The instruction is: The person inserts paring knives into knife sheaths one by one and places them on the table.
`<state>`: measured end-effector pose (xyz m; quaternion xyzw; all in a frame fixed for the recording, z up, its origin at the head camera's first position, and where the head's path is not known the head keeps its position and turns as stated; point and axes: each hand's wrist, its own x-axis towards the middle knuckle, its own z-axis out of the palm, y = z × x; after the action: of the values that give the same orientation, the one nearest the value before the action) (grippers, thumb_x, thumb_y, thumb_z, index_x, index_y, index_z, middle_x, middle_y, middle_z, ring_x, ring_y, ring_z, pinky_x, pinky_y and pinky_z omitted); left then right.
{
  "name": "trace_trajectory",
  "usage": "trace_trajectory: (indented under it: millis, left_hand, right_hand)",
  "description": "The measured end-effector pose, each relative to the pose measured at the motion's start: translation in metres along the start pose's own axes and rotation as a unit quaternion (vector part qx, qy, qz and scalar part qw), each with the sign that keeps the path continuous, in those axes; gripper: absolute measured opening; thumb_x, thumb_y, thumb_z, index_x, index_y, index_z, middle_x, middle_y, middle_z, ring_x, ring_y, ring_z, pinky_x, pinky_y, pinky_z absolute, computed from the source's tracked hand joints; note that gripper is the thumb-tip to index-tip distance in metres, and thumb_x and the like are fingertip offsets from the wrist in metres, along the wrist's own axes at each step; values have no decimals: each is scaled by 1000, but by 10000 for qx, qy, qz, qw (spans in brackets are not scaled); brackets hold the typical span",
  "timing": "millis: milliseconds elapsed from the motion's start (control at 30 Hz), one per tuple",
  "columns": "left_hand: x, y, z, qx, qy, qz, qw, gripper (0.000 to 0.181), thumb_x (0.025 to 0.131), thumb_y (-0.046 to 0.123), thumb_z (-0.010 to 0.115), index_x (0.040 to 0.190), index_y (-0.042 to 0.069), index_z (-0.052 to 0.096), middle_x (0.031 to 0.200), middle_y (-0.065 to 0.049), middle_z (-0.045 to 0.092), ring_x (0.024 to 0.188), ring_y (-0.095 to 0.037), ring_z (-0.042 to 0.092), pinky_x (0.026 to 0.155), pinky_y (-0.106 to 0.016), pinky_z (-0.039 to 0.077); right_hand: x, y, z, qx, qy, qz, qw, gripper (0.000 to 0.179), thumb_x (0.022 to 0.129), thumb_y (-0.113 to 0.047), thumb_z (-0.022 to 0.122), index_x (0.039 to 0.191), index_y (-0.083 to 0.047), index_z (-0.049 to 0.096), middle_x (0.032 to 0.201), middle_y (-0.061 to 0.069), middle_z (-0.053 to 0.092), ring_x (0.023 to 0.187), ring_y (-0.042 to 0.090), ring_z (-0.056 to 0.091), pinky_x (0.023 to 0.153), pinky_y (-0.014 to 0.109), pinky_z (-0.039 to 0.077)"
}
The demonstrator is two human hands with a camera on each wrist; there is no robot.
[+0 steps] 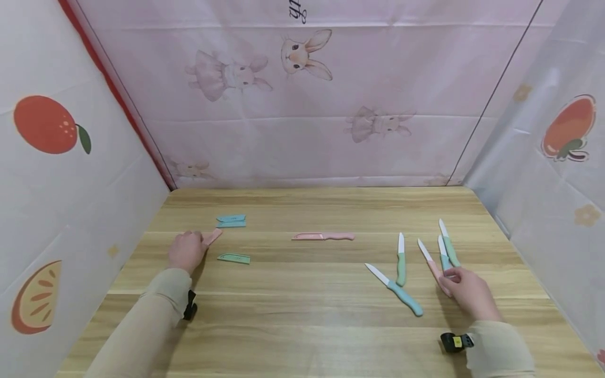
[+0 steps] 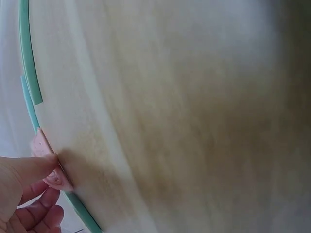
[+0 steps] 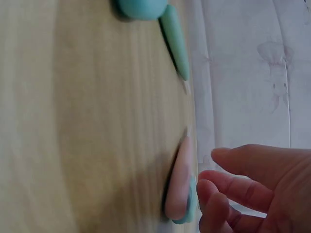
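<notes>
- Head view, far left: I see the left hand (image 1: 186, 251) pinching the pink sheath (image 1: 214, 237), its far end jutting past the fingers. I judge it light, stiff plastic, smooth enough to twist in a loose pinch; its broad faces seem the best hold.
- Just beyond, two blue sheaths (image 1: 231, 218) lie side by side, flat and thin.
- Nearer me, the green sheath (image 1: 233, 258) has one curved edge and a blunt end.
- Mid-way across the wood-grained table (image 1: 302, 304) lies a sheathed pink knife (image 1: 323, 237), handle pointing right.
- Further right, a blue-handled knife (image 1: 402, 299) slants beside an upright-lying green-handled knife (image 1: 401, 268). Their white blades could be ceramic, so I'd treat them as sharp and brittle.
- Next, the pink-handled knife (image 1: 432, 265) lies at the right hand's fingertips. Its rounded, smooth handle should feel light, perhaps slippery; I'd take it mid-handle, clear of the blade.
- Right beside it are a second blue-handled knife (image 1: 444, 254), partly covered, and a second green-handled knife (image 1: 449, 244).
- Over these, the right hand (image 1: 468, 291) has loosely bent fingers, thumb slightly apart, nothing between them; I cannot tell whether a fingertip touches a handle.
</notes>
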<state>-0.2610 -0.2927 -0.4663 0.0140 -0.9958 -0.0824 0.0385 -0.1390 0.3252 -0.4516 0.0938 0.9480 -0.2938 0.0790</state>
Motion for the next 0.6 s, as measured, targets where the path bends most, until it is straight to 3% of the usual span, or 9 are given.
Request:
trace_trajectory:
  millis: [233,333,467,600]
  left_hand:
    - [0,1,1,-16,-42,-73,10000,16,89,14,61,89,-1,64,79,-19,63,69,-34,60,56,-49,49]
    - [-1,3,-1,-176,-99,-140,9997,24,93,22,56,86,0,64,77,-18,62,65,-31,58,55,-48,48]
    - [-1,9,-6,-708,-79,-305,9970,38,96,39,49,84,4,60,71,-13,59,61,-26,53,53,-41,43]
    - [-4,22,-12,-1541,109,-358,9873,30,96,34,50,92,5,58,75,-9,57,64,-23,51,55,-35,41]
  right_hand:
    - [-1,-4,3,-518,47,126,9986,40,88,-29,60,105,8,59,93,22,63,82,31,57,67,48,45]
    - [-1,-5,4,-647,40,199,9977,40,86,-29,63,103,7,60,90,21,64,78,29,57,63,46,45]
    - [-1,-5,4,-790,-94,292,9964,39,85,-32,66,97,4,62,87,18,63,73,26,55,59,42,44]
    - [-1,-6,5,-926,-222,356,9948,34,85,-33,66,89,1,63,79,12,61,67,23,51,55,38,42]
